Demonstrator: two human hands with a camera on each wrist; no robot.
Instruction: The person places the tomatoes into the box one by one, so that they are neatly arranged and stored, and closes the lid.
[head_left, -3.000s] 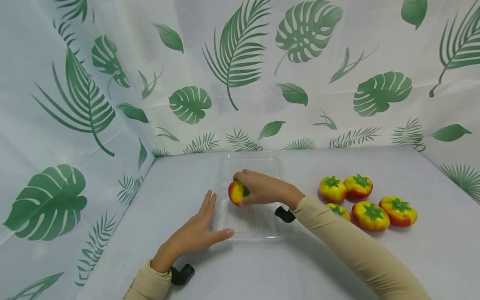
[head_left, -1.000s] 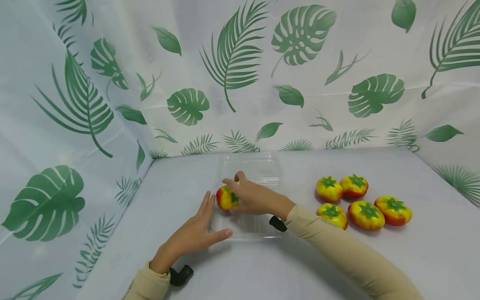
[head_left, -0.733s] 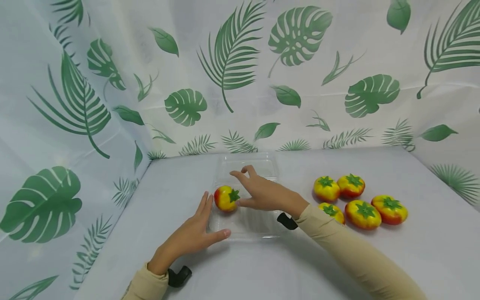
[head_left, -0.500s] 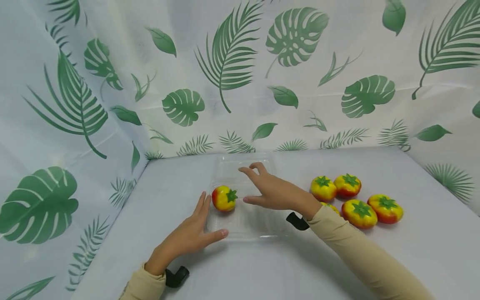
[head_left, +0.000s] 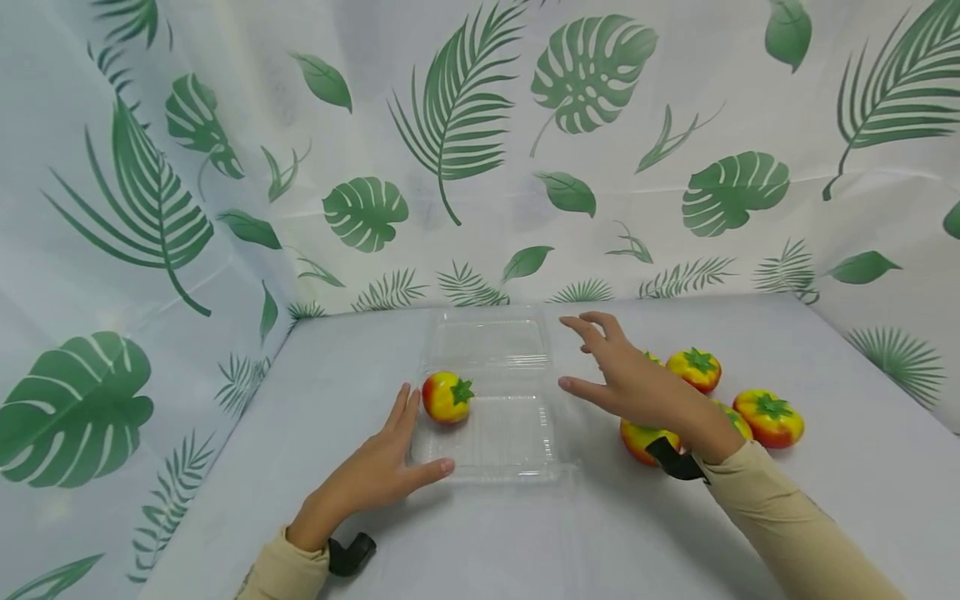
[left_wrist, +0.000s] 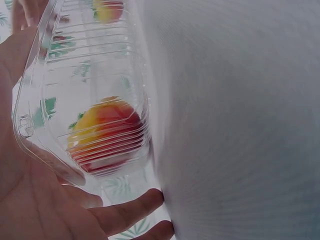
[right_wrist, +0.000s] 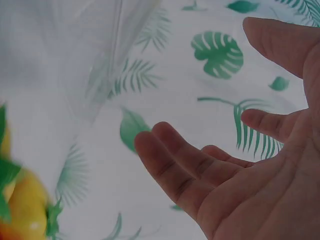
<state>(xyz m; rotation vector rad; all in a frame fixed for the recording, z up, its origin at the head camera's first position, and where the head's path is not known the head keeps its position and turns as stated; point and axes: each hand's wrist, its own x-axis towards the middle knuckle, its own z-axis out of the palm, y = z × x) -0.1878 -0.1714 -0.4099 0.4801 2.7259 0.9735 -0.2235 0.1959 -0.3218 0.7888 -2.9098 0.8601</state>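
A clear plastic clamshell box (head_left: 506, 442) lies open on the table, its lid folded back to the far side. In its left part sits one yellow-and-red tomato-like fruit (head_left: 444, 400) with a green leafy top. My left hand (head_left: 375, 471) rests along the box's left side and near corner, fingers extended and thumb apart. Through the clear wall the fruit (left_wrist: 107, 135) also shows in the left wrist view. My right hand (head_left: 633, 375) is over the table right of the box, fingers spread, holding nothing. It partly covers the fruits beneath.
Several more such fruits stand in a group on the right, among them a rear fruit (head_left: 694, 369) and a rightmost fruit (head_left: 768, 418). A white cloth covers the table (head_left: 480, 542). Leaf-printed curtains (head_left: 480, 242) rise behind and at the sides.
My right hand has set the fruit in the left of the box, let go and moved right, towards the group. My left hand has stayed at the box.
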